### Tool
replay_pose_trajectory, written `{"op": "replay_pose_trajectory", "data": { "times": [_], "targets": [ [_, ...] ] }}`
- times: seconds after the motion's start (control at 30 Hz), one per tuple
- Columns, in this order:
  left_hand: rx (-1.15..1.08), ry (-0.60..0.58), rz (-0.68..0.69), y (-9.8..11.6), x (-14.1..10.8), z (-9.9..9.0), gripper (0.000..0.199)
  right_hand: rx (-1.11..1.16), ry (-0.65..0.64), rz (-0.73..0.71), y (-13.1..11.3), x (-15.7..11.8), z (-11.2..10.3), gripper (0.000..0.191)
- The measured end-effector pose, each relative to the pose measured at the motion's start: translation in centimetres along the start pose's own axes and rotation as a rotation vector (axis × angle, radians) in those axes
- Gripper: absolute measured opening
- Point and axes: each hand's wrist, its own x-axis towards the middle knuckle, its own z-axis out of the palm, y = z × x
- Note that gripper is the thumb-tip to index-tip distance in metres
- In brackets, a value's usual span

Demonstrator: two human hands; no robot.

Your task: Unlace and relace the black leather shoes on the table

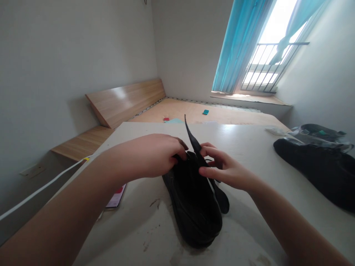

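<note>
In the head view, we are looking down at a white table top, where a black soft fabric shoe is lying between 2 bare hands. Its long axis is running away from us, from the near table area up towards the hands. A thin black pointed strip is standing up from its far end. The left hand is reaching over the far end from the left side, and its fingers are curling down over the shoe's upper edge. The right hand is coming from the right side, with its fingers slightly spread beside the strip; we cannot tell if they are pinching it. Both hands are near the strip, but the right fingers are lying closer to it. A second black fabric shoe is lying well apart on the right, near a clear plastic bag.
</note>
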Motion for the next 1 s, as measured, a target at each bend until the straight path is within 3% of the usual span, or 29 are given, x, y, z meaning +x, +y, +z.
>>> {"op": "replay_pose_trajectory", "data": {
  "times": [0.13,0.23,0.33,0.43,0.57,0.67,0.8,0.9,1.0],
  "targets": [
    [-0.007,-0.112,-0.067,-0.2,0.0,-0.2,0.034,0.053,0.129,-0.01,0.0,0.1,0.0,0.027],
    [-0.035,-0.202,-0.13,-0.3,-0.1,-0.5,0.045,0.155,0.206,0.08,-0.7,-0.2,-0.4,0.032],
    [-0.039,-0.21,-0.048,-0.4,-0.2,-0.6,0.048,0.251,0.308,0.213,-2.2,-1.2,-0.6,0.033],
    [-0.021,-0.179,0.047,-0.4,-0.2,-0.7,0.05,0.192,0.371,0.252,-4.3,-2.9,-0.4,0.029],
    [-0.028,-0.145,0.071,-0.4,-0.1,-0.8,0.041,-0.136,0.154,0.197,-6.6,-5.2,1.1,0.038],
    [-0.044,-0.149,0.118,-0.4,0.1,-0.7,0.045,-0.371,0.048,0.144,-7.6,-5.9,2.3,0.046],
    [-0.04,-0.128,0.123,-0.4,0.2,-0.5,0.046,-0.566,-0.066,0.131,-8.1,-5.4,2.7,0.034],
    [-0.039,-0.136,0.135,-0.3,0.2,-0.5,0.043,-0.735,-0.109,0.031,-8.1,-4.5,2.7,0.025],
    [-0.037,-0.151,0.169,-0.2,0.2,-0.5,0.04,-0.987,-0.274,-0.065,-8.3,-2.8,3.7,0.022]
  ]
}}
